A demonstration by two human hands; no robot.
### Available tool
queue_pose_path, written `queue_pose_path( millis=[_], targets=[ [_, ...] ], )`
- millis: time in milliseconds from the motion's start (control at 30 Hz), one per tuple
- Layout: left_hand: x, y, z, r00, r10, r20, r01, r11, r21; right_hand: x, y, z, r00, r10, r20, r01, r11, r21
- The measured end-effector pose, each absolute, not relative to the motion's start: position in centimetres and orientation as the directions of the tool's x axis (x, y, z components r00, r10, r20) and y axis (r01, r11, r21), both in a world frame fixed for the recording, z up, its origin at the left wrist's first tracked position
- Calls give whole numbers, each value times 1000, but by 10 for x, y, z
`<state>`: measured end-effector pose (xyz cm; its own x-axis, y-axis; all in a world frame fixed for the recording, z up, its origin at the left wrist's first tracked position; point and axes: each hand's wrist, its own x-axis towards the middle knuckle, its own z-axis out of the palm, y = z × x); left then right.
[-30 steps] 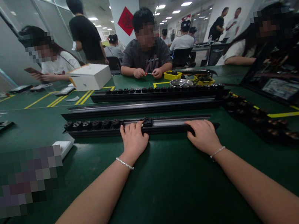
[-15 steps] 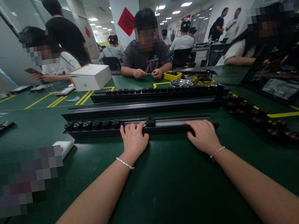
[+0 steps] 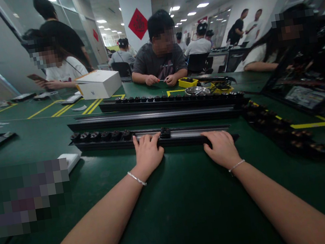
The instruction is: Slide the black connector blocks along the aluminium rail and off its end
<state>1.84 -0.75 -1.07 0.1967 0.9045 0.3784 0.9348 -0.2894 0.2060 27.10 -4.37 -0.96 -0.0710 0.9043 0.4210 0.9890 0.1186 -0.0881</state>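
A long black rail (image 3: 183, 139) with a shiny metal channel lies across the table in front of me. Several black socket-like modules (image 3: 105, 136) sit in a row at its left part. Farther right, a single black module (image 3: 165, 132) sits in the channel. My left hand (image 3: 148, 150) rests over the rail with spread fingers, its index fingertip against the left side of that single module. At the rail's right part, my right hand (image 3: 221, 145) has its fingers over the top and its thumb on the near side, gripping it.
Behind lie another black rail (image 3: 155, 117) and a rail filled with modules (image 3: 147, 102). A chain of black modules (image 3: 292, 131) runs along the right. A white box (image 3: 100, 84), a yellow tray (image 3: 188, 82) and a metal dish (image 3: 197, 91) stand farther back. A co-worker (image 3: 157, 57) sits opposite.
My left hand and the single module have shifted slightly right along the rail. My right hand has stayed put. The co-worker opposite has turned their head, and a standing person has moved left.
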Motion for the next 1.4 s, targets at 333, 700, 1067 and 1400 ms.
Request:
queue_pose_path(
  millis=[333, 700, 1067, 1400],
  targets=[
    [20, -8, -10, 252, 902, 352, 921, -334, 198, 271, -43, -11, -71, 902, 425, 988, 123, -97],
    [20, -8, -8, 267, 899, 347, 920, -345, 186, 271, -43, -12, -67, 899, 433, 991, 112, -79],
    [23, -8, -7, 263, 911, 319, 933, -324, 158, 265, -41, -14, -39, 877, 479, 987, 109, -118],
    [24, -8, -7, 259, 908, 330, 938, -318, 139, 216, -26, -8, -67, 854, 517, 946, 220, -240]
  ],
)
